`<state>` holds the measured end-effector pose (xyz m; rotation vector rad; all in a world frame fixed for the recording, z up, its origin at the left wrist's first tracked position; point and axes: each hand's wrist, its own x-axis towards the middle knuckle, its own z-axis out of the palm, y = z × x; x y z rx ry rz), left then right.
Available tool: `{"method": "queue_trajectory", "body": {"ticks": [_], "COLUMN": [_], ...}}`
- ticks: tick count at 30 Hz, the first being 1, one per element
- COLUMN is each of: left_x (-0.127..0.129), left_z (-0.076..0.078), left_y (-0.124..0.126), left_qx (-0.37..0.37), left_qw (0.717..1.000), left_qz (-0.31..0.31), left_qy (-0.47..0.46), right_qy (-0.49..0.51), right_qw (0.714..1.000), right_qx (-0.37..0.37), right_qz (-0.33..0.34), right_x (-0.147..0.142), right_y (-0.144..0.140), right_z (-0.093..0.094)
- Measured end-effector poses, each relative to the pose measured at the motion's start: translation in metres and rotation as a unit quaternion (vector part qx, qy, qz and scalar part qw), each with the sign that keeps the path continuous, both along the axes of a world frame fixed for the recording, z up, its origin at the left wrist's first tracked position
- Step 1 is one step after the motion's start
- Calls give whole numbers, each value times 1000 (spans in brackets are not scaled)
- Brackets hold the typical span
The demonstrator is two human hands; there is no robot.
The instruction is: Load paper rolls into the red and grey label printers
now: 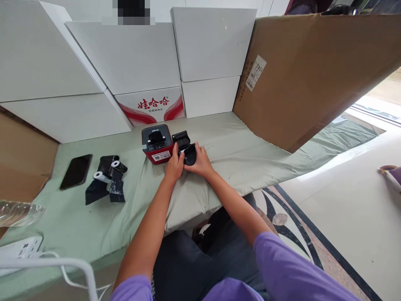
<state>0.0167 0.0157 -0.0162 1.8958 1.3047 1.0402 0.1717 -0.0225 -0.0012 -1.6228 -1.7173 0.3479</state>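
Note:
My left hand point(174, 164) and my right hand point(201, 162) meet at a small black device point(189, 153) lying on the green cloth, both gripping it from the near side. Its lid part point(181, 138) stands open toward the back. Just left of it sits a red and black label printer point(156, 144), touching or nearly touching the black device. Further left lie black wrappers with two white paper rolls point(107, 177) and a dark phone point(76, 171), face up.
White boxes point(131, 58) and a red-printed carton point(151, 105) line the back. A big cardboard box point(307, 71) leans in from the right. A white power strip point(20, 248), a cable and a plastic bottle point(17, 212) sit at the near left. Patterned floor lies to the right.

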Motion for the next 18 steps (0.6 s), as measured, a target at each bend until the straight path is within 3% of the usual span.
{"method": "queue_trajectory", "body": {"ticks": [6,11,15,18], "left_x": [0,-2,-3,-3], "left_z": [2,0,2,4], "left_y": [-3,0,1,0], "left_qx": [4,57,132,138], "left_qw": [1000,998,991,990], "left_qz": [2,-6,-21,-28], "left_qy": [20,3,2,12], "right_qy": [-30,-33,16,88], "right_qw": [999,999,1000,995], "right_qx": [-11,-2,-24,-45], "right_qz": [-10,-7,11,22], "right_x": [-3,-5,3,12], "right_y": [-6,-6,-1,4], "right_z": [1,-1,2,6]}}
